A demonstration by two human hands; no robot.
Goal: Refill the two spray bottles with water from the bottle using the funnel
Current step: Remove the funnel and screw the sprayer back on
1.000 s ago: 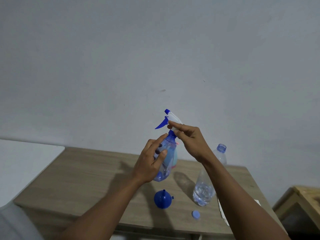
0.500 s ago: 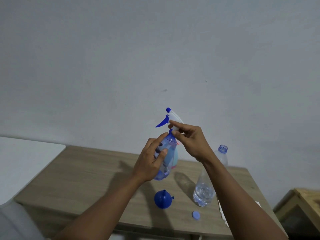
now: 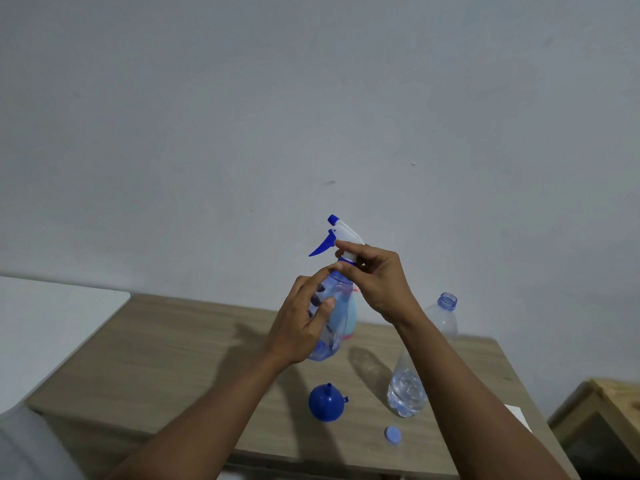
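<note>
Spray bottle [image 3: 332,320] raised above table [image 3: 166,344]: left hand [image 3: 301,323] clamped on body, right hand [image 3: 377,278] pinching trigger head [image 3: 341,233]. Near: funnel [image 3: 327,403], cap [image 3: 393,435]; right: uncapped water bottle [image 3: 408,389]. Possibly 1 more bottle behind.

On the wooden table [image 3: 166,344], the blue plastic funnel [image 3: 326,403] sits left of the clear plastic water bottle [image 3: 408,393], the small round cap [image 3: 392,436] nearer in front.

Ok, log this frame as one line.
left hand: holds spray bottle | right hand: on spray head | funnel, cap, open water bottle: on table
</note>
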